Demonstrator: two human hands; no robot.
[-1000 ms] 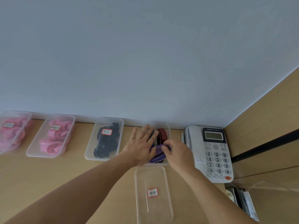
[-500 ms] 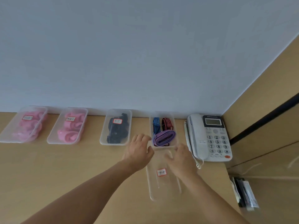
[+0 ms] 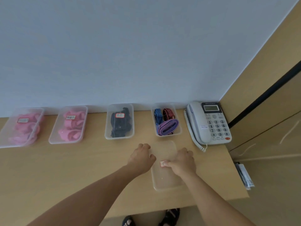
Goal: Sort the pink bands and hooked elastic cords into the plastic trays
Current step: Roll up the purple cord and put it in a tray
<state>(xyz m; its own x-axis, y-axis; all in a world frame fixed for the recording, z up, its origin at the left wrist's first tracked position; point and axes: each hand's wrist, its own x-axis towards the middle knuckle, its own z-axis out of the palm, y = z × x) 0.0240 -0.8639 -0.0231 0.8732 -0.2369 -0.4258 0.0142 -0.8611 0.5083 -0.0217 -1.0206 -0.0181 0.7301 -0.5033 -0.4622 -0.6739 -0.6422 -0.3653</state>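
Observation:
A row of plastic trays stands along the wall. Two lidded trays (image 3: 53, 139) at the left hold pink bands (image 3: 71, 128). A third lidded tray (image 3: 108, 136) holds black items. The fourth tray (image 3: 179, 128) is uncovered and holds a blue hooked cord (image 3: 157, 116), a red one (image 3: 167, 113) and a folded purple strap (image 3: 168, 128). In front of it a clear lid (image 3: 164, 178) with a red-bordered label lies on the desk. My left hand (image 3: 141, 158) grips its left edge. My right hand (image 3: 183, 160) grips its right edge, thumb on the label.
A white desk phone (image 3: 210, 123) sits right of the open tray, against a wooden side panel (image 3: 260, 95). The desk's right edge (image 3: 239, 176) is close by, with packets (image 3: 244, 176) beyond it. Sandalled feet (image 3: 169, 216) show below the front edge.
Both hands left the cord tray and came back toward me to the clear lid, which they now hold at its sides. The purple strap stays in the tray.

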